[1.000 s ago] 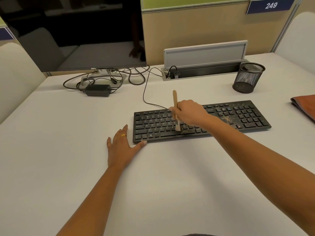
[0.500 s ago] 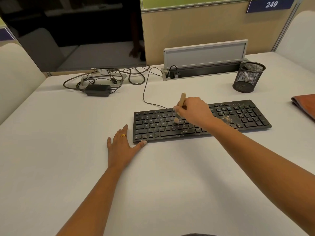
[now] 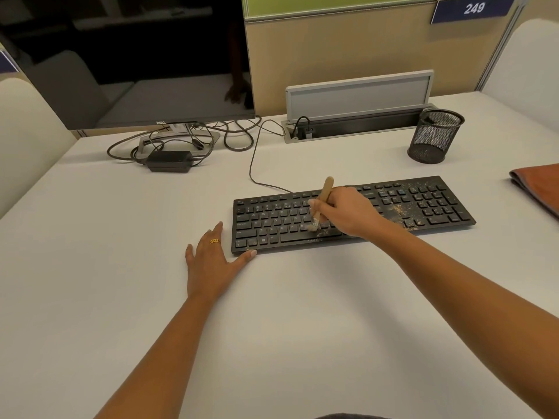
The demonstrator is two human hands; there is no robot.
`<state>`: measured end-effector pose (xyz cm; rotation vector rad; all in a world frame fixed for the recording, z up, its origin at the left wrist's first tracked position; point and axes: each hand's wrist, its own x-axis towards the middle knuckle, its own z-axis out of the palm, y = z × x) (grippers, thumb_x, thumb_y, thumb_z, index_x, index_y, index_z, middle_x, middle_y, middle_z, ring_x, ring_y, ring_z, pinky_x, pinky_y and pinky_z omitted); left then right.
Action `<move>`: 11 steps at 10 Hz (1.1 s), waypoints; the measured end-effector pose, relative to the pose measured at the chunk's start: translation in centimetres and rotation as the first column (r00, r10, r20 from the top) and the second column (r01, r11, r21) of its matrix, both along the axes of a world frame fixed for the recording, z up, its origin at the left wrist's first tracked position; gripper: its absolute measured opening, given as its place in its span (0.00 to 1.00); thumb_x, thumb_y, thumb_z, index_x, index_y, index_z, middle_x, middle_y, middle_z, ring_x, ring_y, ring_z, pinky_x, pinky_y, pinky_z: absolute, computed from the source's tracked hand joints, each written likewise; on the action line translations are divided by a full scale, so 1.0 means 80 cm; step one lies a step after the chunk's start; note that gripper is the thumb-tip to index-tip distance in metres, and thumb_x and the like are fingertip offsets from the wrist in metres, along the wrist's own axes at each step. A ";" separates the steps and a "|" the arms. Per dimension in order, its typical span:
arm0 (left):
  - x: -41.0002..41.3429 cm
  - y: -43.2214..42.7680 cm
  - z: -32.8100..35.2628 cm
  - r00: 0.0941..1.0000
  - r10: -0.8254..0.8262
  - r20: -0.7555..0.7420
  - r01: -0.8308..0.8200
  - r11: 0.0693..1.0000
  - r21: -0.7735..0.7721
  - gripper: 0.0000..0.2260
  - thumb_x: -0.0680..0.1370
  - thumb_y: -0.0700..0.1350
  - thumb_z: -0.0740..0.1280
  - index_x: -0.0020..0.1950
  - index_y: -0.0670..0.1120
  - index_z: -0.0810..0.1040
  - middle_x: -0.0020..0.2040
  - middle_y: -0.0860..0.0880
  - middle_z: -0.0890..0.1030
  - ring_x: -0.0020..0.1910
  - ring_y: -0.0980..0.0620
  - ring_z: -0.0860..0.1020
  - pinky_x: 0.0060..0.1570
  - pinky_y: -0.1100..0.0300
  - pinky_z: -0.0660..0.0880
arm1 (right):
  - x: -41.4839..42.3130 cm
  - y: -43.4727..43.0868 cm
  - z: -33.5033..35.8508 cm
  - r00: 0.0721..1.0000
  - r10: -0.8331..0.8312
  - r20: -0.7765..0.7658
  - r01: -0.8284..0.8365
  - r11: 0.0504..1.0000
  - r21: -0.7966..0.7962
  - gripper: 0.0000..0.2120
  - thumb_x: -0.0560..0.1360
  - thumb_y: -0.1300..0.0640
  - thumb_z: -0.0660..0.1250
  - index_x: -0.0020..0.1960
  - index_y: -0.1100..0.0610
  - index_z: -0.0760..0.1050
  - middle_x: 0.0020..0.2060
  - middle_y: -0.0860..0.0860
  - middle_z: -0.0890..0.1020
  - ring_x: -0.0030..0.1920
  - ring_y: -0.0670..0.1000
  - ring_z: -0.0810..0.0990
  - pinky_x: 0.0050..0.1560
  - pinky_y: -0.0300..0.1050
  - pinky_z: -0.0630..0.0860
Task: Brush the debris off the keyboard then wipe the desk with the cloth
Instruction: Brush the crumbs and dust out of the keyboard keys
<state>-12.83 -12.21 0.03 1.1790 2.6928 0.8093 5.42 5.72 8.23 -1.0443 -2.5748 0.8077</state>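
right hand (image 3: 348, 211) grips brush (image 3: 325, 192) | left hand (image 3: 211, 261) flat by keyboard (image 3: 423, 207) | cloth (image 3: 538, 182), mesh cup (image 3: 434, 137) apart

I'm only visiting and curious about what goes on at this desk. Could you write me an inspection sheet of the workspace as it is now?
Surface: white desk, smooth and pale.
Job's things: black keyboard with brown debris thickest beside its number pad; wooden-handled brush; folded orange-brown cloth at the right edge, untouched.
Clutter: mesh pen cup; black power adapter.
Hands: right hand grips the brush, bristles on the keys; left hand lies flat on the desk, thumb at the keyboard's near-left corner.
Cables: keyboard cable runs to the open cable box; tangle of cables below the monitor.
Surroundings: the monitor is dark; partition with sign reading 249.
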 end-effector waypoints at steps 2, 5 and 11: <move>-0.001 0.000 -0.001 1.000 -0.002 0.002 0.002 1.000 0.000 0.41 0.72 0.64 0.67 0.77 0.46 0.56 0.76 0.48 0.62 0.76 0.52 0.57 0.75 0.49 0.43 | 0.014 0.006 0.000 0.994 0.104 0.038 -0.105 0.994 0.008 0.21 0.79 0.44 0.58 0.43 0.59 0.81 0.36 0.51 0.82 0.32 0.47 0.75 0.34 0.42 0.69; 0.000 0.000 -0.001 1.000 -0.003 0.006 0.003 1.000 -0.003 0.41 0.72 0.64 0.67 0.77 0.47 0.56 0.76 0.48 0.62 0.76 0.52 0.57 0.75 0.48 0.43 | 0.016 0.015 -0.004 0.998 -0.058 -0.017 0.059 0.997 0.058 0.22 0.79 0.45 0.57 0.43 0.61 0.80 0.31 0.52 0.77 0.30 0.47 0.71 0.31 0.43 0.65; 0.000 0.000 0.000 1.000 0.004 -0.006 -0.004 1.000 -0.015 0.41 0.72 0.64 0.67 0.77 0.47 0.56 0.76 0.48 0.62 0.76 0.52 0.57 0.75 0.49 0.43 | 0.027 0.013 -0.002 0.995 0.101 -0.024 -0.101 0.995 0.006 0.20 0.79 0.45 0.57 0.48 0.57 0.81 0.39 0.52 0.83 0.39 0.52 0.79 0.42 0.49 0.74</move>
